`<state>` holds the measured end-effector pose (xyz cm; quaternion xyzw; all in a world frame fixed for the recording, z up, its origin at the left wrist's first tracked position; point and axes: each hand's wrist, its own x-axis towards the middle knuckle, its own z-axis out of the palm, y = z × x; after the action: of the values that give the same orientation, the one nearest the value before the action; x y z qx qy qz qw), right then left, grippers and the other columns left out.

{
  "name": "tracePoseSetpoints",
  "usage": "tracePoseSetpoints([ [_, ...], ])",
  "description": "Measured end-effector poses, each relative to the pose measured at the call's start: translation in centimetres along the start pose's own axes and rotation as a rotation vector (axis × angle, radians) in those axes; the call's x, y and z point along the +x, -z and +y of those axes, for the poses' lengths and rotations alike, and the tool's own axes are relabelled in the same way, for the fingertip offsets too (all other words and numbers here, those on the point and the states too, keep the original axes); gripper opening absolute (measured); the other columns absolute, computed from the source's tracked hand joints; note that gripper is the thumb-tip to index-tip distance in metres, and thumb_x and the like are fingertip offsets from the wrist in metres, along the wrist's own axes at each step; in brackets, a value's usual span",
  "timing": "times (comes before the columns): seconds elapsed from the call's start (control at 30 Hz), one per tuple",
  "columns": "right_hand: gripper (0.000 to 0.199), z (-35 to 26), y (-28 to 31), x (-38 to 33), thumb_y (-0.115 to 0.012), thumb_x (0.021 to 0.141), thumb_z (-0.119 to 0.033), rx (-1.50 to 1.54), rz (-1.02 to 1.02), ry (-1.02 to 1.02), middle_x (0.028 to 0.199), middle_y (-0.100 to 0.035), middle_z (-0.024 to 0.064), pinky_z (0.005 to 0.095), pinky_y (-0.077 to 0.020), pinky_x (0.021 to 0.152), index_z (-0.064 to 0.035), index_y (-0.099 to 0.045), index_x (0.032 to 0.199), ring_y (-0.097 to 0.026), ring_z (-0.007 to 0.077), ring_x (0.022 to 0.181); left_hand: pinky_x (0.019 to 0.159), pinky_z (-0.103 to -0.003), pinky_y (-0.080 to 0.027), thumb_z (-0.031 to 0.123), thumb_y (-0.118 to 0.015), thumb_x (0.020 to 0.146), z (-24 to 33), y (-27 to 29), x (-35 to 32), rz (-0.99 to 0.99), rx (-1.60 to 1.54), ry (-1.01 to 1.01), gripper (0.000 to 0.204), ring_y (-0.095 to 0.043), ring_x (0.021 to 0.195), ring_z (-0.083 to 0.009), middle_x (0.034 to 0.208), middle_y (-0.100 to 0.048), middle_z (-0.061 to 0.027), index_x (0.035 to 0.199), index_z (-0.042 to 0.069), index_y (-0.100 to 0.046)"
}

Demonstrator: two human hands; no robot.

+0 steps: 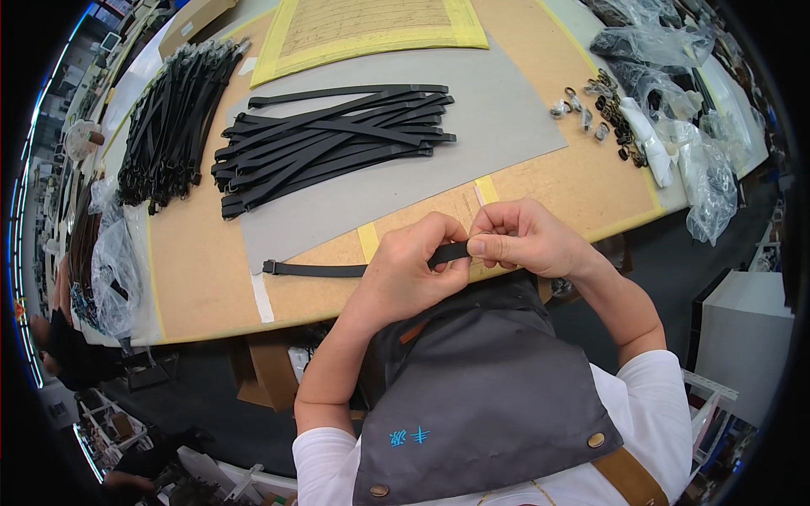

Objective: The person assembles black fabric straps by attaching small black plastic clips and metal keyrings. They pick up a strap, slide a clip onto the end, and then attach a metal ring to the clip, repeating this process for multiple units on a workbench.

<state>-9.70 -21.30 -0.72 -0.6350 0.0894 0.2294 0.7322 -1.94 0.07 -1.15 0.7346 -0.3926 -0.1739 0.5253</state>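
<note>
A black strap (pixel 316 270) lies along the table's front edge, a small buckle (pixel 270 266) on its left end. Its other end is raised between my two hands. My left hand (pixel 415 263) is closed round the strap a little short of the end. With thumb and bent fingers, my right hand (pixel 525 239) pinches the strap's tip; whether a small part is also in that pinch is hidden by the fingers. Beyond my hands, a loose heap of similar black straps (pixel 337 139) lies on a grey sheet (pixel 506 101).
A thick bundle of black straps (pixel 173 122) lies at the far left. Small metal rings and fittings (pixel 614 114) are scattered at the right, beside clear plastic bags (pixel 709 160). A yellow-taped board (pixel 371 38) is at the back. A cardboard box (pixel 261 371) stands below the table.
</note>
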Motion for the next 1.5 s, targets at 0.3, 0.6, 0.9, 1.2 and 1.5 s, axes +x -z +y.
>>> tracePoseSetpoints([
  [0.3,0.022,-0.4,-1.0,-0.6,-0.070,0.095,-0.022,-0.291,0.124,0.182,0.073,-0.062,-0.0015,0.0260,-0.0393,0.058,-0.0012,-0.067,0.090,-0.050,0.0047,0.067,0.056,-0.022,-0.048,0.003,-0.078,0.081,-0.2,-0.2,0.0,0.013,0.000,-0.040,0.020,-0.059,0.066,-0.0060,0.082,-0.069,-0.0036,0.097,0.001,-0.066],
  [0.6,0.026,0.1,-0.7,-0.4,-0.068,0.099,-0.027,-0.284,0.032,0.181,0.079,-0.066,-0.0015,0.0251,-0.0447,0.064,-0.0015,-0.069,0.098,-0.054,0.0053,0.072,0.063,-0.033,-0.058,0.006,-0.077,0.082,-0.4,0.4,-0.3,-0.007,0.117,-0.221,0.020,-0.073,0.072,-0.0250,0.080,-0.069,-0.0115,0.098,0.001,-0.066],
  [0.9,0.032,-2.7,0.0,-0.6,-0.059,0.105,-0.033,-0.666,-0.177,0.169,0.086,-0.068,0.0035,0.0310,-0.0510,0.075,-0.0030,-0.069,0.109,-0.060,0.0125,0.078,0.058,-0.035,-0.055,0.003,-0.076,0.080,-0.9,-0.2,-1.2,0.023,0.154,-0.288,0.020,-0.069,0.065,-0.0269,0.080,-0.068,-0.0121,0.095,0.002,-0.063],
  [1.2,0.028,1.8,-2.3,-0.4,-0.056,0.104,-0.024,-0.153,-0.089,0.292,0.075,-0.048,-0.0032,0.0278,-0.0383,0.064,-0.0044,-0.057,0.084,-0.042,0.0063,0.072,0.064,-0.025,-0.050,0.004,-0.079,0.088,-1.6,0.1,-2.2,-0.018,-0.117,-0.196,0.020,-0.065,0.075,-0.0114,0.086,-0.069,-0.0050,0.103,0.003,-0.066],
  [1.5,0.031,4.2,-4.0,2.0,-0.059,0.103,-0.027,0.134,-0.065,0.218,0.074,-0.048,-0.0050,0.0264,-0.0363,0.063,-0.0067,-0.059,0.081,-0.043,0.0055,0.072,0.076,-0.025,-0.051,0.002,-0.078,0.090,-3.2,0.7,-1.9,-0.088,-0.476,-0.068,0.019,-0.066,0.086,-0.0104,0.093,-0.071,-0.0071,0.098,0.001,-0.062],
])
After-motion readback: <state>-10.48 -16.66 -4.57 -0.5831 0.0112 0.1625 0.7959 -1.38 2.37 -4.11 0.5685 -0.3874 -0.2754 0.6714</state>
